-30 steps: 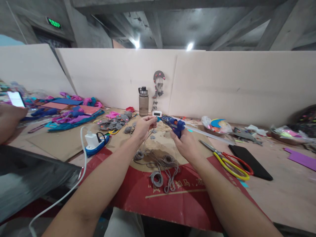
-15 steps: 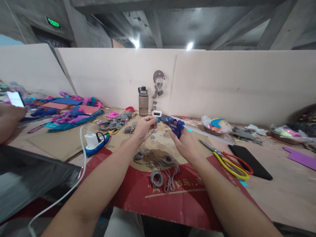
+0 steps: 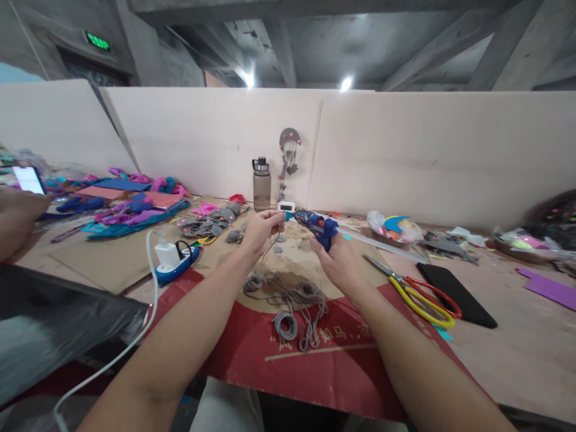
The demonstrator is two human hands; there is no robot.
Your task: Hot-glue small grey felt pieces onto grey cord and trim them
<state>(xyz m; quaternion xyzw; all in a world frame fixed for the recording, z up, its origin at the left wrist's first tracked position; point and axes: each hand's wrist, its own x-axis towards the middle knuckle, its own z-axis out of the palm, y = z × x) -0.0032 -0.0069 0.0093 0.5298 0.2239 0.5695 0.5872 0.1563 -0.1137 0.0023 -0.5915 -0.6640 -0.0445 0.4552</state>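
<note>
My right hand (image 3: pixel 332 252) is wrapped round a blue glue gun (image 3: pixel 316 225), a long clear glue stick (image 3: pixel 382 244) jutting from its back end. The gun's nozzle points left, close to the fingertips of my left hand (image 3: pixel 263 231). Those fingers pinch a small teal piece (image 3: pixel 288 216) at the nozzle; whether the two touch I cannot tell. A thin grey cord hangs below my left hand. Between my forearms lie loops of grey cord (image 3: pixel 285 327) on a red and brown sheet (image 3: pixel 333 384).
Scissors (image 3: pixel 423 300) with red and yellow handles lie right, beside a black flat slab (image 3: pixel 456 294). A bottle (image 3: pixel 261 186) and a small white display (image 3: pixel 286 206) stand behind. At left are a blue power strip (image 3: pixel 177 267), felt pieces (image 3: pixel 207 223) and another person's hand (image 3: pixel 20 210) near a phone.
The glue gun has shifted very slightly right, and its nozzle now shows a small distance farther from my left fingertips. More of the teal piece shows. The rest looks the same.
</note>
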